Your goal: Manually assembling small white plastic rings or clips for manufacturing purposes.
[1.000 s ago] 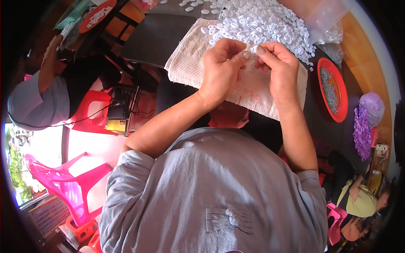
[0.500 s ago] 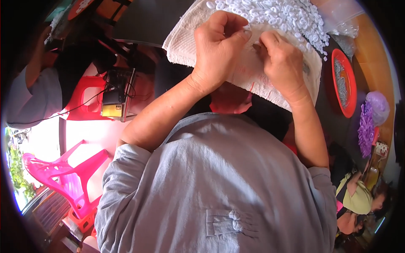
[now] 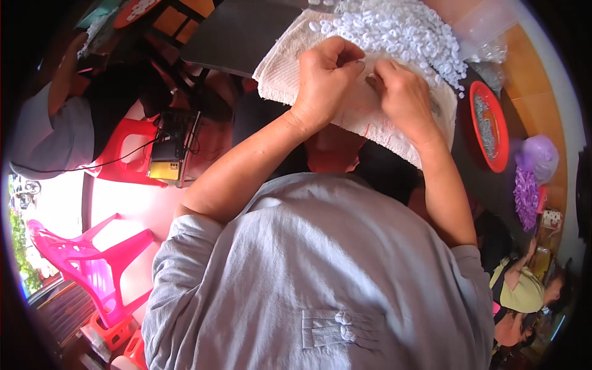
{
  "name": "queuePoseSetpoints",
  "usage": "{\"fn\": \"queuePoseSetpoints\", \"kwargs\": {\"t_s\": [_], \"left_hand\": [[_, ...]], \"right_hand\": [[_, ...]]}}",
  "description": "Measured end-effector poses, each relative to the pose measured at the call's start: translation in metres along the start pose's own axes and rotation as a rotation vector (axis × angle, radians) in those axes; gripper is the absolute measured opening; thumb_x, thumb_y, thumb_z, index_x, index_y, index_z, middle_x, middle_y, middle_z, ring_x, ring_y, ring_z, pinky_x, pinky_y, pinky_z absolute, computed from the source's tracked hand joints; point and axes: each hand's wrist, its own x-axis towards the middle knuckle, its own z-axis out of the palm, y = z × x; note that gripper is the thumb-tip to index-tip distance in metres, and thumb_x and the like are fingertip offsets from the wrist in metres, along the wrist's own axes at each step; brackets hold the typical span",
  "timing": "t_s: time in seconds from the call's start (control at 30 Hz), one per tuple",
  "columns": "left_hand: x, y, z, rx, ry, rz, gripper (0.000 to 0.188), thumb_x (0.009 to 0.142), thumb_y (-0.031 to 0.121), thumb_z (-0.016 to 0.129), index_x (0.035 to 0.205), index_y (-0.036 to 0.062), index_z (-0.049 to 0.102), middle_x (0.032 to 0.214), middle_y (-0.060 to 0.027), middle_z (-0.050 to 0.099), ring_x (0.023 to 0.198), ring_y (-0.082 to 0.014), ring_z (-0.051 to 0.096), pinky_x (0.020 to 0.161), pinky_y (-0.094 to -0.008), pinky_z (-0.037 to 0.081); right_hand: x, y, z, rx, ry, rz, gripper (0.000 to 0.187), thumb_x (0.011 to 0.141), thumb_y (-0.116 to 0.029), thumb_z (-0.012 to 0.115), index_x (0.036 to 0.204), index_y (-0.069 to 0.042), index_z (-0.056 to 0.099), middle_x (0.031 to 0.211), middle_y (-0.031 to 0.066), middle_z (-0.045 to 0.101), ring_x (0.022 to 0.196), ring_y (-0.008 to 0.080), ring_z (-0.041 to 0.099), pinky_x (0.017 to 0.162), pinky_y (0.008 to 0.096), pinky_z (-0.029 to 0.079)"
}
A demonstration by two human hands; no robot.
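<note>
Both my hands are raised over a cream towel (image 3: 287, 68) at the table's near edge. My left hand (image 3: 327, 77) has its thumb and fingers pinched together; what is between them is too small to make out. Just to its right, my right hand (image 3: 401, 95) is closed with thumb against bent fingers, and its fingertips hide whatever they hold. The two hands are close but apart. Beyond them, a heap of small white oval plastic pieces (image 3: 401, 31) spreads over the towel's far part.
A red oval tray (image 3: 498, 148) of small grey metallic pieces stands right of the towel. Farther right lie purple bags (image 3: 526, 194). Pink plastic stools (image 3: 98, 271) stand at the left. Other people sit at far left and lower right, one in a yellow top (image 3: 521, 290).
The view has shifted slightly, so the towel and heap appear a little lower. Both hands keep their pinched poses, with only small finger movement.
</note>
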Motion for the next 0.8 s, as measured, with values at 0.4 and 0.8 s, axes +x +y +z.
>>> {"fn": "queuePoseSetpoints", "kwargs": {"t_s": [0.4, 0.8], "left_hand": [[-0.004, 0.011, -0.003, 0.217, -0.270, 0.236, 0.025, 0.074, 0.003, 0.069, 0.098, -0.0010, 0.067, 0.079, -0.0065, 0.058, 0.068, -0.0131, 0.057, 0.064, -0.0268, 0.048], [-0.015, 0.012, -0.005, 0.227, -0.233, 0.229, 0.022, 0.073, -0.002, 0.070, 0.095, -0.0005, 0.064, 0.080, -0.0049, 0.058, 0.071, -0.0128, 0.057, 0.064, -0.0258, 0.047]], "right_hand": [[0.002, 0.017, -0.028, 1.044, -0.260, 0.485, 0.020, 0.090, -0.022, 0.061, 0.080, -0.004, 0.062, 0.068, -0.0051, 0.052, 0.065, 0.0036, 0.046, 0.061, 0.0206, 0.036], [0.006, 0.014, -0.035, 1.154, -0.395, 0.523, 0.020, 0.090, -0.024, 0.060, 0.079, -0.007, 0.062, 0.066, -0.0048, 0.053, 0.060, 0.0025, 0.046, 0.053, 0.0185, 0.030]]}}
